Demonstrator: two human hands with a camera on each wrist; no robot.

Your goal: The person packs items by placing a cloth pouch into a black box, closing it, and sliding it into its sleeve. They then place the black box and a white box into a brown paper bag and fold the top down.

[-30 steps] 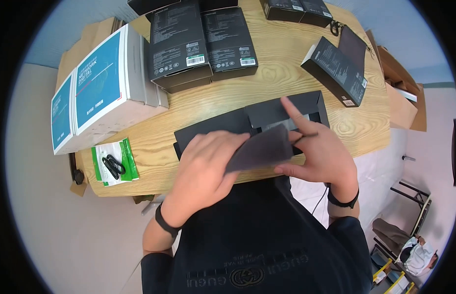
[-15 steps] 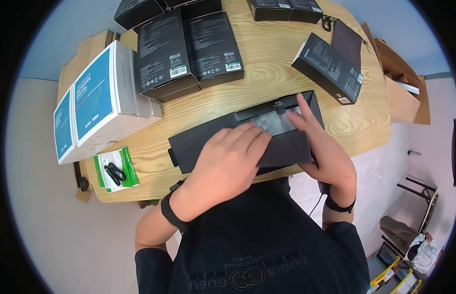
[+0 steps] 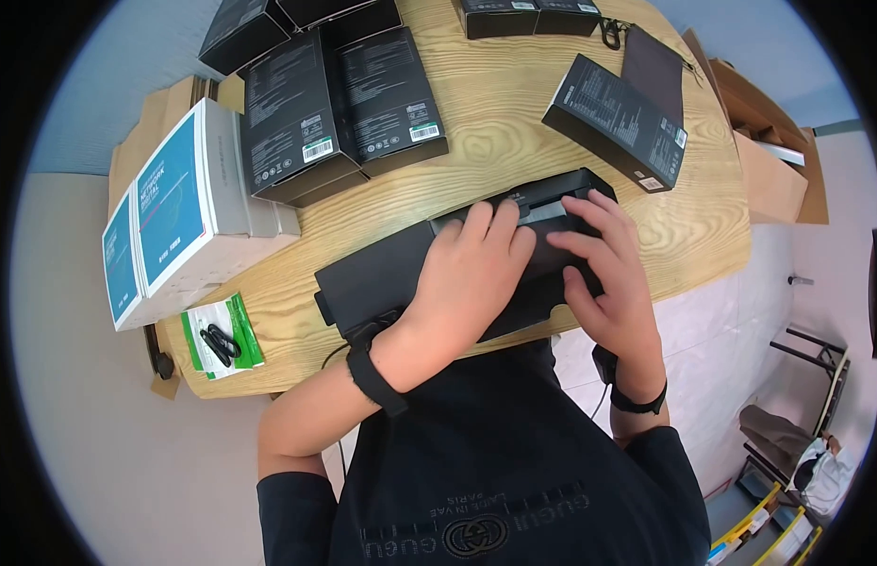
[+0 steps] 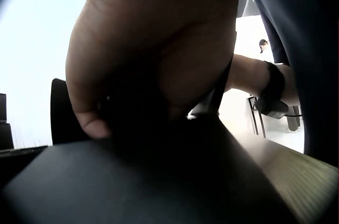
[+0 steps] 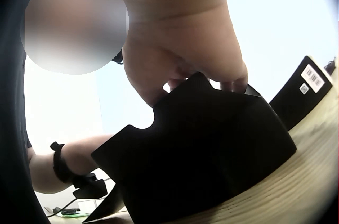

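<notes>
An opened black box lies before the person, its long flap spread to the left. Inside, a dark flat piece covers much of the opening, leaving a pale grey strip along the far side. My left hand presses on this piece, fingertips by the far wall; its thumb is hidden from above. Spread fingers of my right hand rest over the box's right part. In the right wrist view the right thumb is at the near edge, beside a rounded notch in the black box.
Black printed boxes stand at the back left, beside white-and-blue boxes. Another black box lies at the right near a dark pouch. A coiled black cable sits on a green-and-white packet at the left edge.
The dark flat piece, earlier raised and tilted in the left hand, has gone down into the box. Both hands have moved over the opening, and the right index finger is no longer raised.
</notes>
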